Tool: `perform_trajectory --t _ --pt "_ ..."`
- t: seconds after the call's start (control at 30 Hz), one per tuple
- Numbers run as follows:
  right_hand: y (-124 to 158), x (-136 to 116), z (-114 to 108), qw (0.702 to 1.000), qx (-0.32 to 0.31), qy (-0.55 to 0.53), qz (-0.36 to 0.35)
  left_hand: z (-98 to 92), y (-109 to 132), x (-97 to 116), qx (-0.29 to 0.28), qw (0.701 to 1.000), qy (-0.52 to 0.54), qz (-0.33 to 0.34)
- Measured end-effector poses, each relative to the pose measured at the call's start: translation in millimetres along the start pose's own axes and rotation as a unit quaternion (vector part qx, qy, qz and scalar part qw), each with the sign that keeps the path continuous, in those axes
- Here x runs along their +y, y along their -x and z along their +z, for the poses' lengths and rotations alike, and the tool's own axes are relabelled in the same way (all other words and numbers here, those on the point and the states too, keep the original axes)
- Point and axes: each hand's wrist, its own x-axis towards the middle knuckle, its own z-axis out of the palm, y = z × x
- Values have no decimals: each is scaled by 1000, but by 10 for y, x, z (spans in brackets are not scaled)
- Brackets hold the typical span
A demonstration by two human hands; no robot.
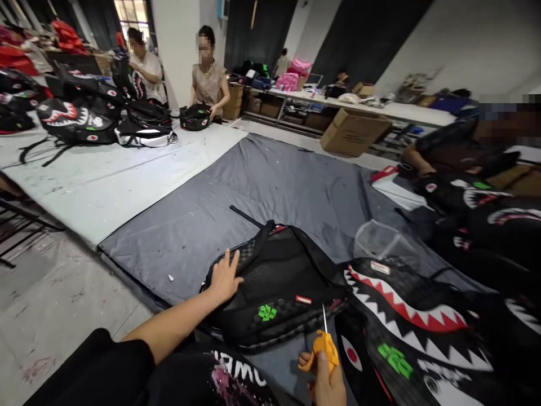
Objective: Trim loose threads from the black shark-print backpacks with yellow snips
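A black backpack (pixel 279 282) with a green logo lies back-up on a grey sheet (pixel 262 186) in front of me. My left hand (pixel 224 277) lies flat on its left edge, fingers stretched out. My right hand (pixel 327 378), at the bottom of the view, is closed on small yellow thread snips (pixel 323 345) whose thin blade points up toward the backpack's lower edge. Beside it on the right lies a shark-mouth backpack (pixel 406 316) with red and white teeth.
More shark-mouth backpacks (pixel 486 208) pile up at the right, where a person's arm (pixel 416 158) rests. A clear plastic bag (pixel 380 239) lies between the piles. Two people work on bags at the far white table (pixel 97 175). Cardboard boxes (pixel 353 131) stand behind.
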Motion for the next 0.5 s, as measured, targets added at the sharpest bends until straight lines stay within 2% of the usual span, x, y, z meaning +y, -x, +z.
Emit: perform_trajectory --t 0.13,0.23,0.37,0.5 --pt "-51 241 -335 998 50 -24 36 58 60 -73 2 998 -54 35" --pt "-140 318 -538 995 86 -11 39 86 134 -67 17 995 -91 47" --pt "-472 195 -669 995 86 54 -2 168 205 -24 33 991 -123 40" --pt "-917 77 -694 994 67 89 -7 201 212 -24 42 991 -122 43"
